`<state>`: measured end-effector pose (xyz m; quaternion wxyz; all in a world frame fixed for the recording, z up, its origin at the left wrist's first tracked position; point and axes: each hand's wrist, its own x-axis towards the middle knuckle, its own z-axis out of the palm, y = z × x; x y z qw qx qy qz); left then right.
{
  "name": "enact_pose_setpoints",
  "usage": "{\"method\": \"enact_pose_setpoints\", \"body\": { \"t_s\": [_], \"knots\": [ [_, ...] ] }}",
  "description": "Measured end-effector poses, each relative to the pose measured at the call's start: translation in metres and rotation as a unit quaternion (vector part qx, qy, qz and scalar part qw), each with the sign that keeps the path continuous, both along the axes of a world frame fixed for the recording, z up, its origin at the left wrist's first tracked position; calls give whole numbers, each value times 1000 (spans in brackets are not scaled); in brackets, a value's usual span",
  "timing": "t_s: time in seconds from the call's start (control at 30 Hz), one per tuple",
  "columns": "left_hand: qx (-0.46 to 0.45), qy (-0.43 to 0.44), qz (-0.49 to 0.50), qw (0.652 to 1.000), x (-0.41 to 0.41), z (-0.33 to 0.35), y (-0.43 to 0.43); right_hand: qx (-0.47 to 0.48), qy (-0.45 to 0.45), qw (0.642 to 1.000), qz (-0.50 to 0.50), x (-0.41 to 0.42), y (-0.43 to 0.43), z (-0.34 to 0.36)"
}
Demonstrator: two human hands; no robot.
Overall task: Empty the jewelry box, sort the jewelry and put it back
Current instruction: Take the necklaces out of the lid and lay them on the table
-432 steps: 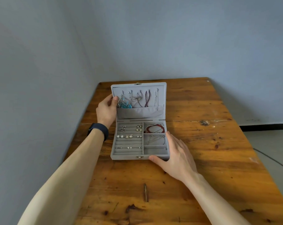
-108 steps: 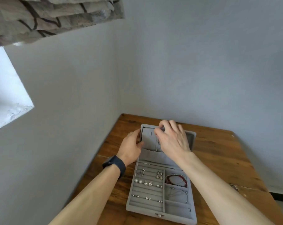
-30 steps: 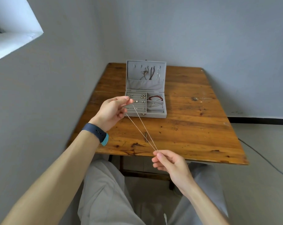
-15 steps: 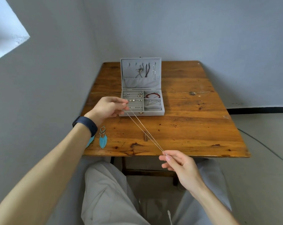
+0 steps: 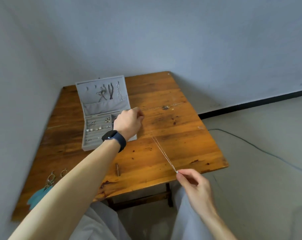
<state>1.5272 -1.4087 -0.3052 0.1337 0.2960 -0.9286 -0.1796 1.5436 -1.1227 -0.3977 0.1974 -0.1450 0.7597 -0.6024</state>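
A grey jewelry box (image 5: 94, 144) stands open on the wooden table (image 5: 172, 135), its lid upright with several necklaces (image 5: 107, 91) hanging inside and small earrings in the ring rows. A thin silver chain (image 5: 164, 153) is stretched taut over the table between my two hands. My left hand (image 5: 129, 122), fingers curled, holds its far end just right of the box and hides the box's right compartments. My right hand (image 5: 193, 181) pinches the near end at the table's front edge.
A pair of turquoise feather earrings (image 5: 43, 189) lies at the table's near left corner. Walls close in behind and to the left. A dark cable (image 5: 261, 149) runs across the floor on the right. My knees are under the front edge.
My left hand has moved right and away, past the box's right side, carrying the far end of the chain. My right hand still pinches the near end. The view has swung right.
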Motion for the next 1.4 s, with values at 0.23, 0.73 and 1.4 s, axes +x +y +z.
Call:
{"method": "enact_pose_setpoints", "body": {
  "t_s": [0.23,0.73,1.4],
  "knots": [
    [-4,-34,-40,999,-86,-29,23,113,75,987,-85,-44,12,-5],
    [34,-15,-95,995,-134,-78,22,178,363,909,-103,-47,11,-49],
    [48,-68,-130,988,-84,-50,35,191,339,919,-66,-50,25,-15]
  ]
}}
